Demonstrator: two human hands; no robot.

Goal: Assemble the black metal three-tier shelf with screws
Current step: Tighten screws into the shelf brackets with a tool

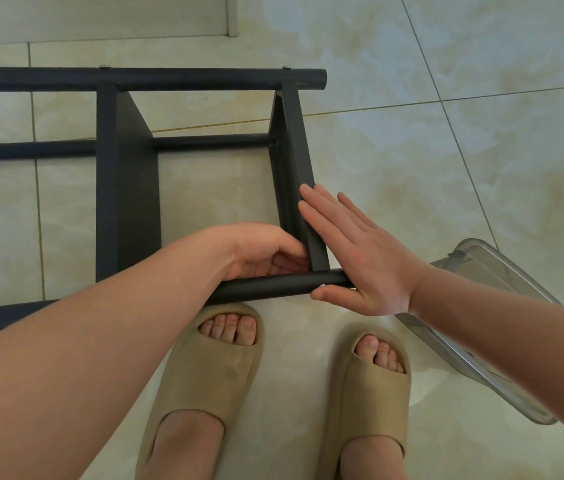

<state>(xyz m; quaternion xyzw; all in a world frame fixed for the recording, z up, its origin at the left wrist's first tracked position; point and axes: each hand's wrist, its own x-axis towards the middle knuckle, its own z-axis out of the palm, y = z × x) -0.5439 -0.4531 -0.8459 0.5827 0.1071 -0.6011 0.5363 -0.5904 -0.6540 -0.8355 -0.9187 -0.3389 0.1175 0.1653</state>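
Nearest: two tan slippers (211, 368) on the floor (446, 150), toes pointing at the work.

Just beyond the toes lies the shelf (128, 188), on its side. Its near tube (273, 285) runs along the floor.

Left grip (263, 251): fingers curled round the inner corner where the end panel (294, 133) meets the near tube.

Right grip (360, 258): flat and open. Straight fingers press the outer face of the end panel. The thumb lies beside a screw head (322, 285) at the tube's end.

Progress, as judged:
- Two panels stand fixed between the near tube and the far tube (169, 77).
- Two screw heads (104, 66) show on the far tube.
- A thinner rod (211, 142) bridges the panels.
- This corner looks seated and is likely being checked or squared.
- The frame runs off to the left, so I cannot tell whether the third tier is on.
- No driver or loose screws are in sight.

Right of the shelf, a clear plastic container (488, 268) sits tilted on the floor.

Room: pale glossy marbled tiles with thin grout lines. A grey sill or threshold (100, 15) runs along the floor's far edge.
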